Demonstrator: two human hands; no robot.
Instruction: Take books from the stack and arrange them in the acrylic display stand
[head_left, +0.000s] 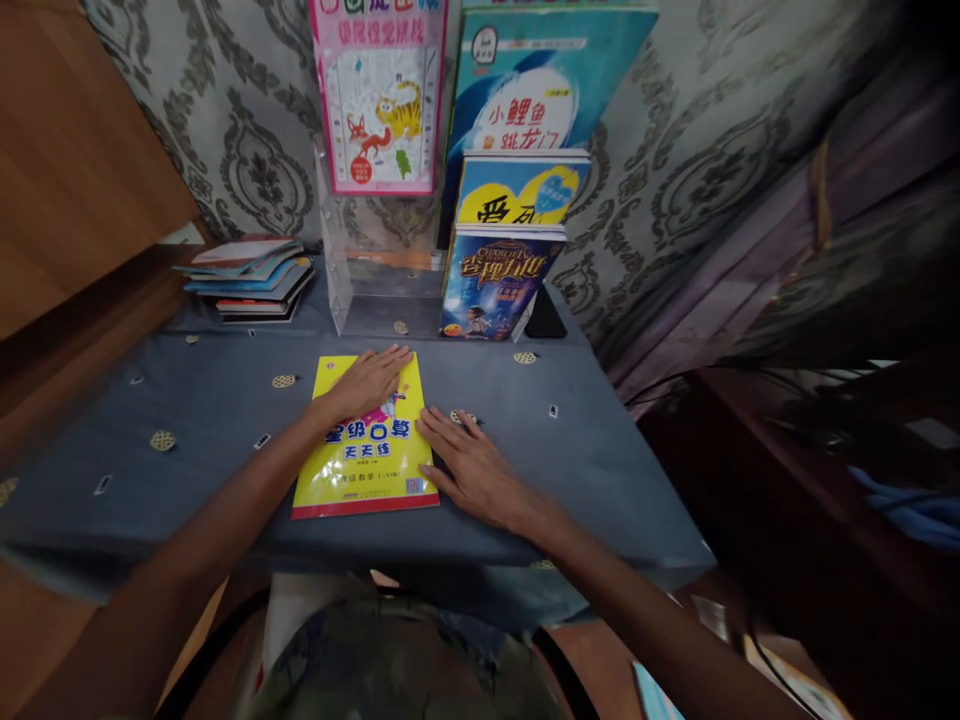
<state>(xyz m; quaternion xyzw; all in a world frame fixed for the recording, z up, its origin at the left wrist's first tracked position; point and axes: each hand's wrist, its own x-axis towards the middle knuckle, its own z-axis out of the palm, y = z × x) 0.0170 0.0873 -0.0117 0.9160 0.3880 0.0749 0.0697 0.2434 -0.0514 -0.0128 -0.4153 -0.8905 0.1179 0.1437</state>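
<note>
A yellow workbook [360, 478] with blue lettering and a red bottom strip lies closed and flat on the grey-blue tablecloth [600, 450]. My left hand [371, 383] rests flat across its upper part, fingers stretched out and covering some of the cover picture. At the workbook's right edge lies my right hand [472, 465], with its fingers spread and the fingertips touching that edge. Neither hand grips anything.
Behind the workbook stands a clear acrylic rack [386, 315] holding a pink book [382, 100], a teal book [555, 60], a yellow-and-blue book [517, 190] and a dark blue book [495, 285]. A book pile [255, 280] is at back left; a black phone-like object [547, 315] lies right of the rack.
</note>
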